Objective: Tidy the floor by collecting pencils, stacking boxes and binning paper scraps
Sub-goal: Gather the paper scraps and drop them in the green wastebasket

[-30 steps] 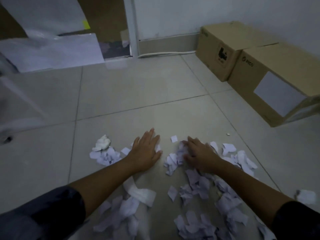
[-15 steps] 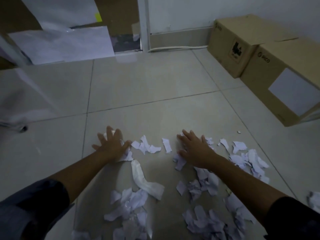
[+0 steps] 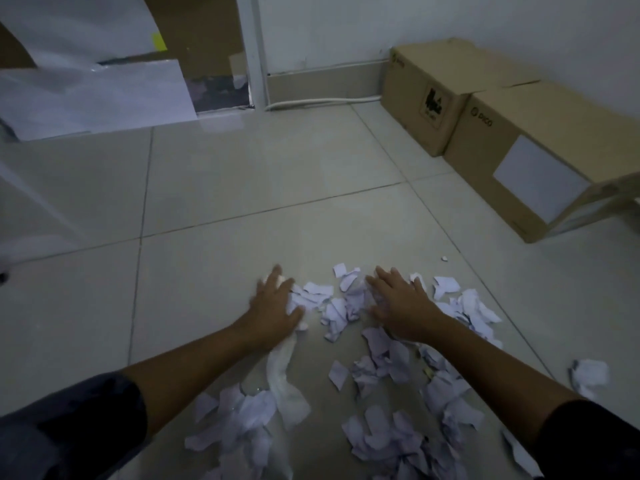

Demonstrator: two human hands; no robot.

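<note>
Both hands lie flat on the tiled floor (image 3: 242, 188), palms down and fingers spread, holding nothing. The left hand (image 3: 275, 306) presses on the left edge of a small heap of paper scraps (image 3: 332, 306), with a crumpled white bit showing under its fingertips. The right hand (image 3: 398, 306) rests on the heap's right side, so the scraps bunch up between the two hands. A long twisted strip of white paper (image 3: 282, 379) runs from beneath the left wrist toward the camera. More torn scraps lie scattered nearer the person — one cluster (image 3: 239, 427) under the left forearm, another (image 3: 408, 441) between the forearms and under the right one. A single crumpled piece (image 3: 588, 375) lies apart at the right. Two cardboard boxes stand side by side against the wall at the upper right, touching: the far box (image 3: 429, 98) carries a dark printed mark, the near box (image 3: 540, 161) a white label. White sheets (image 3: 97, 95) lean at the upper left — too dim to say more.
</note>
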